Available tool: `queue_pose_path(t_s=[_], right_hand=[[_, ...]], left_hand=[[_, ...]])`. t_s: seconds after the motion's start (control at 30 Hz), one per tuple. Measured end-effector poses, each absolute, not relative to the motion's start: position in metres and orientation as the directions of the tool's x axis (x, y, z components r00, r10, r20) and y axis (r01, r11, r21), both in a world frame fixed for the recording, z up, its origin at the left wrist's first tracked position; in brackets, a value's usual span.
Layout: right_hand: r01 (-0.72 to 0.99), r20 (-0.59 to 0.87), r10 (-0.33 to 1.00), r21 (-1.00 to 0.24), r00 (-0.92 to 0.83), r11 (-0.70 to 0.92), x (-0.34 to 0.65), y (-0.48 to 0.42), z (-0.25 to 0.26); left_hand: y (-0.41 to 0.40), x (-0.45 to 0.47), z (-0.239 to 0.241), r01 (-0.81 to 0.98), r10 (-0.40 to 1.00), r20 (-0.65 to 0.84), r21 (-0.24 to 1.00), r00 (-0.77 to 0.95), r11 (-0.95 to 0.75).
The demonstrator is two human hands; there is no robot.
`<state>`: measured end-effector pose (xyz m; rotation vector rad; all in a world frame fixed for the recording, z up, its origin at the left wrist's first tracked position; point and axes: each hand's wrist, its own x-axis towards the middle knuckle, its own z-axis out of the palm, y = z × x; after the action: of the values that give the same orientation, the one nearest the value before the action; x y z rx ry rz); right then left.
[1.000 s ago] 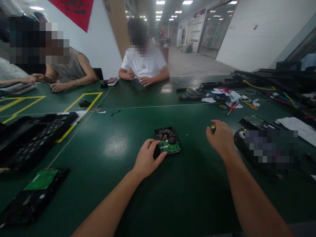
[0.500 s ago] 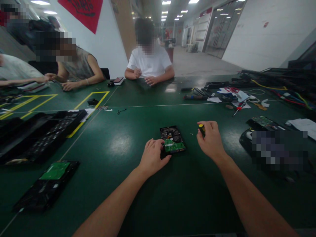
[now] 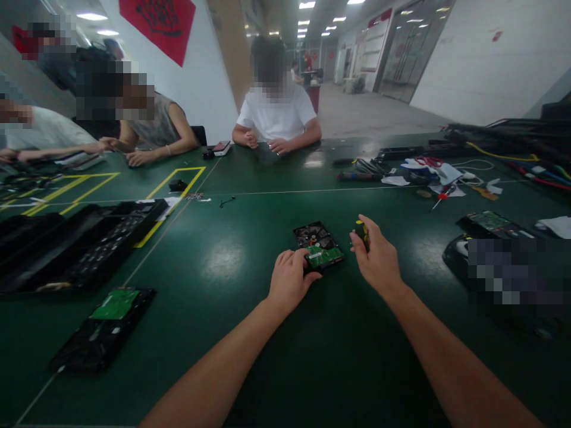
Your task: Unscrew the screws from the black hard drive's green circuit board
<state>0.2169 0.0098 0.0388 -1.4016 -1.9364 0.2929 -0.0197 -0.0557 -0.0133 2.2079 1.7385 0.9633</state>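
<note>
A hard drive (image 3: 325, 257) lies on the green table in front of me, its green circuit board facing up. My left hand (image 3: 289, 278) grips its near left corner, with the fingers on the left edge and the thumb along the near side. To the right of the drive, my right hand (image 3: 380, 257) is closed around a screwdriver (image 3: 360, 229) with a yellow and black handle. Its tip is hidden or too small to make out, and the hand stays apart from the drive.
Another hard drive (image 3: 116, 304) lies at the near left, below a black casing (image 3: 89, 249). Drive parts and a blurred-out item (image 3: 504, 273) sit at the right. A red-handled screwdriver (image 3: 441, 197), cloth and cables lie farther back. Co-workers sit across the table.
The view has swung slightly left. The hard drive has turned a little counterclockwise under my left hand. My right hand has moved slightly left with the screwdriver, closer to the drive.
</note>
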Motion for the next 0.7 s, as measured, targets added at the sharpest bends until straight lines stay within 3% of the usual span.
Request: queue_pose_path(t_s=[0.23, 0.4, 0.6, 0.7], right_hand=[[0.643, 0.466, 0.851, -0.579, -0.245, 0.502, 0.206, 0.001, 0.038], [0.489, 0.482, 0.818, -0.657, -0.312, 0.574, 0.184, -0.016, 0.04], [0.405, 0.539, 0.821, -0.718, -0.19, 0.566, 0.186, -0.012, 0.042], [0.477, 0.551, 0.826, -0.699, -0.115, 0.533, 0.199, -0.005, 0.042]], left_hand=[[-0.049, -0.029, 0.016, 0.624, 0.911, 0.404, 0.734, -0.084, -0.268], [-0.029, -0.01, 0.051, 0.234, 0.972, 0.232, 0.943, 0.043, -0.236], [-0.004, 0.006, 0.078, -0.011, 0.962, 0.243, 0.97, 0.122, -0.243], [0.009, -0.007, 0.094, -0.04, 0.959, 0.282, 0.959, 0.006, -0.281]])
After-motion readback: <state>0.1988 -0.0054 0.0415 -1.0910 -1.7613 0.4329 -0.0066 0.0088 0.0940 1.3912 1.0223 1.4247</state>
